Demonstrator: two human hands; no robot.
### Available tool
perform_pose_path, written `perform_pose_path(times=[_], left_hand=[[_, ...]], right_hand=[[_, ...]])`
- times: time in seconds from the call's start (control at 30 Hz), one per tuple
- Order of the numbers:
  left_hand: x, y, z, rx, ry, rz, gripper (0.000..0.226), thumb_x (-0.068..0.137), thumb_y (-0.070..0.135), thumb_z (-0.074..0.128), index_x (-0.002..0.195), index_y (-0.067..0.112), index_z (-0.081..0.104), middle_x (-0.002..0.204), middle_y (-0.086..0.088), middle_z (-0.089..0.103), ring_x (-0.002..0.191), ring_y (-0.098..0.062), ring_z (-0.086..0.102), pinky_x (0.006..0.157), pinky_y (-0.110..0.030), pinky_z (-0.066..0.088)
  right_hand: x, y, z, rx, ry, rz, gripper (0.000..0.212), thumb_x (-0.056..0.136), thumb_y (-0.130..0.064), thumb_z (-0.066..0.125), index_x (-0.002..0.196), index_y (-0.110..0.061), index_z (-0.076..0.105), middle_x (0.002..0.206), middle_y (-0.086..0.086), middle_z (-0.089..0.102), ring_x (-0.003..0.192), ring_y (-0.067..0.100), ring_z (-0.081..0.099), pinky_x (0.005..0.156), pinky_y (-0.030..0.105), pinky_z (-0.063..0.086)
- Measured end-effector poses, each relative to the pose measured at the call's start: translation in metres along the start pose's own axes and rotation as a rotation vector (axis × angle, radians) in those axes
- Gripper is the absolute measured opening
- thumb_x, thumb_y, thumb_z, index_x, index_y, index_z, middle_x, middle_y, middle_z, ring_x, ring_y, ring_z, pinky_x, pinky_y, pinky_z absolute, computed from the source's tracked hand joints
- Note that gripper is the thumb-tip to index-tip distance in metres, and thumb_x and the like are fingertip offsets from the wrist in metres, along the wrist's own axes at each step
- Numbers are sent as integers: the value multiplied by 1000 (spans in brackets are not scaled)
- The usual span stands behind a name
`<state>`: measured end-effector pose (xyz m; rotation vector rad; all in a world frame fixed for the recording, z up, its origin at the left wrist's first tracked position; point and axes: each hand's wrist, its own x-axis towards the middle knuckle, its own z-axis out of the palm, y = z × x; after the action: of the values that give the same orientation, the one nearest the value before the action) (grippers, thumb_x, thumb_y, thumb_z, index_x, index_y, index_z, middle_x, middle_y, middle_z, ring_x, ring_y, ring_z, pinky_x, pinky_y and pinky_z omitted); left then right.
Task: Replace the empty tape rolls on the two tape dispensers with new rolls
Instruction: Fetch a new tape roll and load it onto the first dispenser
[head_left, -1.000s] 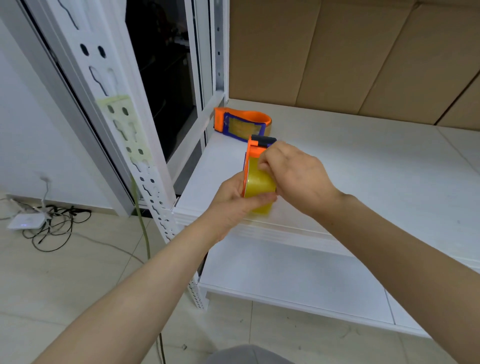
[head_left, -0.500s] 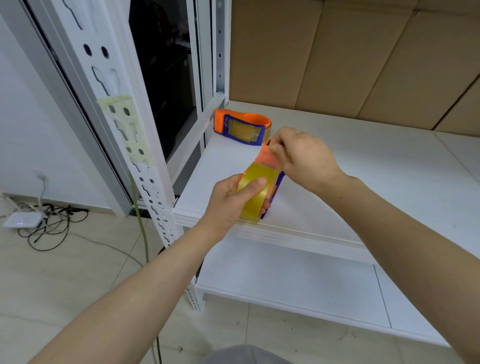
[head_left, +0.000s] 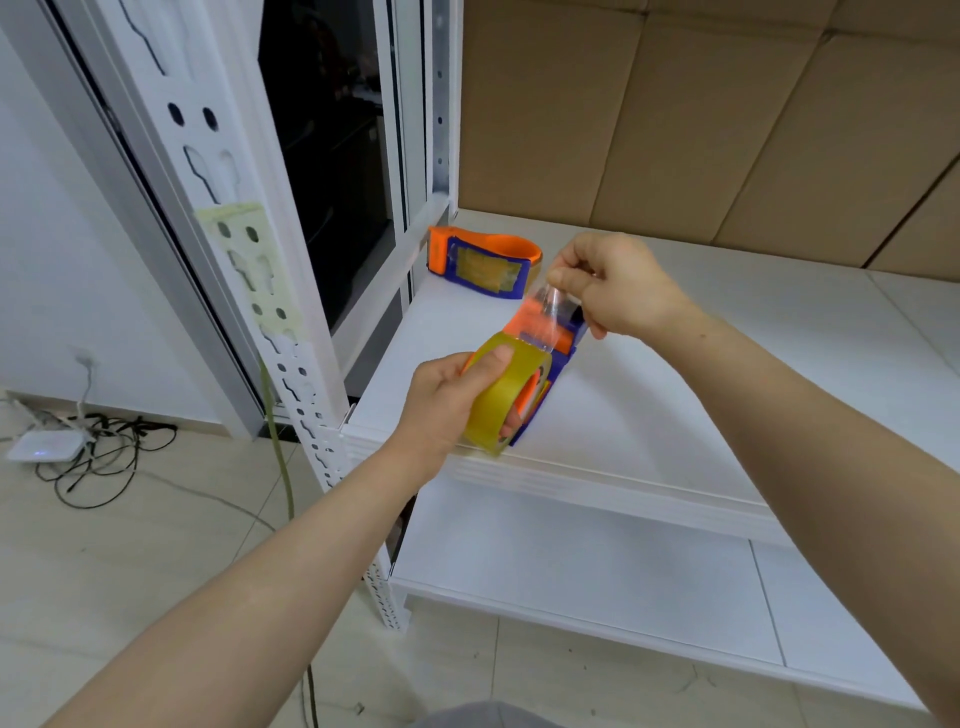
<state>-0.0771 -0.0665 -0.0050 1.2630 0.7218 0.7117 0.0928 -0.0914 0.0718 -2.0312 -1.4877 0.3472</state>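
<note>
An orange and blue tape dispenser with a yellowish roll of clear tape mounted in it is held above the front edge of the white shelf. My left hand grips the roll and dispenser body, thumb on top of the roll. My right hand pinches the loose end of the tape, a clear strip stretched up from the roll over the dispenser's head. A second orange and blue dispenser lies on its side at the shelf's back left corner.
Cardboard panels line the back of the shelf. A lower white shelf sits beneath. A perforated white upright post stands at the left. On the floor at the left lie a white router and tangled black cables.
My right hand has pulled the tape end up and away from the roll, stretching out a clear strip. The dispenser has tilted from upright to leaning in my left hand.
</note>
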Motion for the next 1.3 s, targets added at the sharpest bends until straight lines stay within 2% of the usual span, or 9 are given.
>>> perform_pose_path(times=[0.13,0.3,0.47,0.6,0.73,0.83,0.97,1.13,1.3], left_hand=[[2,1,-2,31,5,-17,33,89,34,56,78,5,64,51,-2,67,44,-13,63,51,-23,55],[1,1,-5,-8,-90,-33,15,83,22,61,83,8,64,56,-2,68,50,-12,64,53,-20,54],[-3,5,-3,-15,17,-26,30,90,26,55,71,5,62,47,-3,64,40,-12,60,45,-19,52],[-5,6,1,-17,53,-36,31,89,30,57,70,6,62,46,0,64,39,-9,59,42,-17,50],[-5,6,3,3,47,-42,35,87,34,59,74,2,62,44,-2,63,37,-11,59,43,-18,51],[-3,6,3,17,30,-50,36,85,34,61,76,0,63,45,-4,63,37,-14,59,45,-21,52],[-1,6,0,57,-9,-30,23,84,23,64,71,4,62,45,-4,63,36,-14,57,45,-22,51],[3,9,-6,130,81,-64,30,81,36,67,70,8,63,43,-2,63,35,-10,58,42,-19,50],[8,21,-9,262,14,-168,35,82,42,65,79,7,66,49,-2,67,40,-9,62,43,-17,51]], right_hand=[[2,2,0,96,-75,63,13,97,-12,43,91,-5,52,63,10,61,40,14,53,30,14,37],[4,7,1,75,-88,55,19,97,-12,43,92,2,55,68,17,65,44,24,53,31,15,37],[10,6,-8,188,98,-19,19,96,-8,43,79,-12,52,57,17,56,26,8,42,30,18,34],[9,1,-24,340,-50,53,21,93,-6,49,74,-11,56,66,9,61,43,8,61,44,19,51],[6,8,-33,445,-199,160,14,76,5,68,80,-8,63,76,11,66,61,14,67,63,20,59],[8,14,-30,334,-211,183,38,67,10,73,101,-1,61,75,7,62,67,17,63,61,20,59],[10,16,-18,325,-162,172,46,65,10,75,105,-7,58,71,4,59,65,16,60,55,21,56],[6,21,-13,415,-83,131,31,72,5,72,99,-6,62,70,4,65,50,7,62,47,16,51],[6,27,-8,230,-2,139,16,82,-13,67,93,-1,68,72,4,65,51,7,57,46,18,45]])
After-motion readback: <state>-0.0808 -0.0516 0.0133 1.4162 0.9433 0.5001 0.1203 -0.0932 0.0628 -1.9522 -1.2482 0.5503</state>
